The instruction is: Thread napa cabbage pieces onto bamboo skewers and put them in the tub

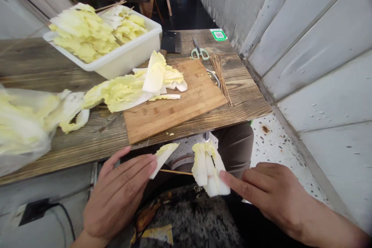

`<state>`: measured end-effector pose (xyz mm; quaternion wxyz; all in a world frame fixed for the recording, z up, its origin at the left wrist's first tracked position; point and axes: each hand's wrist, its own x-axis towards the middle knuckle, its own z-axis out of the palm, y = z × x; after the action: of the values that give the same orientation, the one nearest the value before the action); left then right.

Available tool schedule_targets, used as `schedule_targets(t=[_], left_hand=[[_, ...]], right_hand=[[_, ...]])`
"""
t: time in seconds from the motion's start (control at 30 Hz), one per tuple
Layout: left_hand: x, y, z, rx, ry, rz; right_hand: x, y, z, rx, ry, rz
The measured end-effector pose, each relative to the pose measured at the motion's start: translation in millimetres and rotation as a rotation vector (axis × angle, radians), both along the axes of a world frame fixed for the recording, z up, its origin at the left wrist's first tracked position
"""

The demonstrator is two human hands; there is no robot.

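Note:
My left hand (119,195) is below the table edge, its fingertips pinched on a single pale cabbage piece (163,157). A thin bamboo skewer (176,171) runs from that piece across to my right hand (270,193), which grips a bunch of cabbage pieces (209,170) threaded on the skewer, with the index finger stretched along them. Both hands hover over my lap.
A wooden cutting board (174,106) with cabbage leaves (136,87) lies on the wooden table (87,143). A white tub (124,56) of skewered cabbage stands behind. A bagged cabbage heap (26,120) is at left. Spare skewers (221,75), scissors (199,51) and a cleaver (171,42) are at right, by the grey wall (319,46).

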<state>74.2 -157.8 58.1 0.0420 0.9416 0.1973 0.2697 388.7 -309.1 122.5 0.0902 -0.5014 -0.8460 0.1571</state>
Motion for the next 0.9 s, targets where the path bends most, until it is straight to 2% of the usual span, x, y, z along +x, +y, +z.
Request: schedule_targets(t=[0.43,0.67,0.9], left_hand=[[-1.0,-12.6,-6.8,-0.039,0.021,0.026],[-20.0,-0.3,-11.3,0.1,0.142,-0.122],[-19.3,-12.5,-14.4,-0.052,0.136,-0.025]], right_hand=[[0.8,5.2,7.7,-0.054,0.013,0.046],[1.2,6.1,5.1,-0.051,0.048,0.069],[-1.9,6.8,2.1,-0.026,0.016,0.063]])
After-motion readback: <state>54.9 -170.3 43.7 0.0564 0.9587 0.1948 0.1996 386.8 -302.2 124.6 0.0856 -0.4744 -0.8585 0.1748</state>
